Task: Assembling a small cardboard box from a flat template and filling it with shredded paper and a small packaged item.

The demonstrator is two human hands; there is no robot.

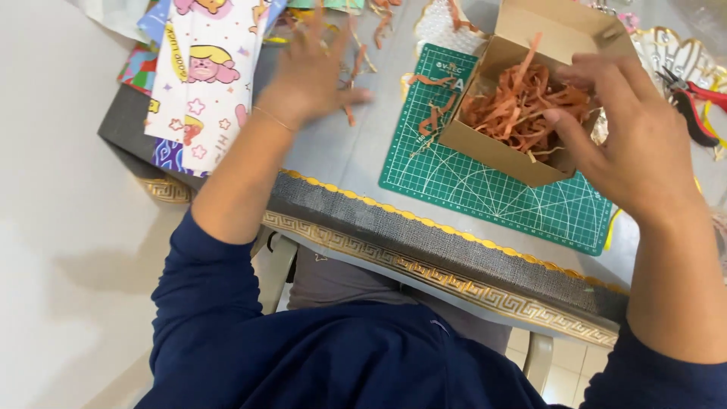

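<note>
Left hand point(314, 72): lay flat with fingers spread on the worktop point(341, 155), palm down, among loose orange-brown paper strips point(356, 60); it gripped nothing.
Right hand point(632, 129): hovered over the open box, fingers curled loosely and partly apart, fingertips at the shredded paper; whether it pinched any shreds could not be told.
Cardboard box point(496, 148): brown, open-topped, flaps up, sat tilted on the green cutting mat, just under the right hand.
Shredded paper point(515, 106): orange-brown strips filled the box; a few strips point(433, 113) spilled over its left edge onto the mat.
Cutting mat point(485, 193): green with a white grid and arcs, lay on the worktop near its front edge.
Wrapping paper point(204, 76): white sheets with pink and yellow cartoon figures, lay on the far left of the worktop, just beside the left wrist, over other coloured sheets.
Pliers point(693, 102): red-and-black handled, lay at the right edge, beyond the right hand, on a clear gold-rimmed tray point(670, 45).
Worktop edge point(454, 265): grey cloth with a gold key-pattern border ran across in front of the person.
Sleeves point(227, 303): dark blue, pushed up both forearms.
Bracelet point(274, 119): a thin chain circled the left wrist.
</note>
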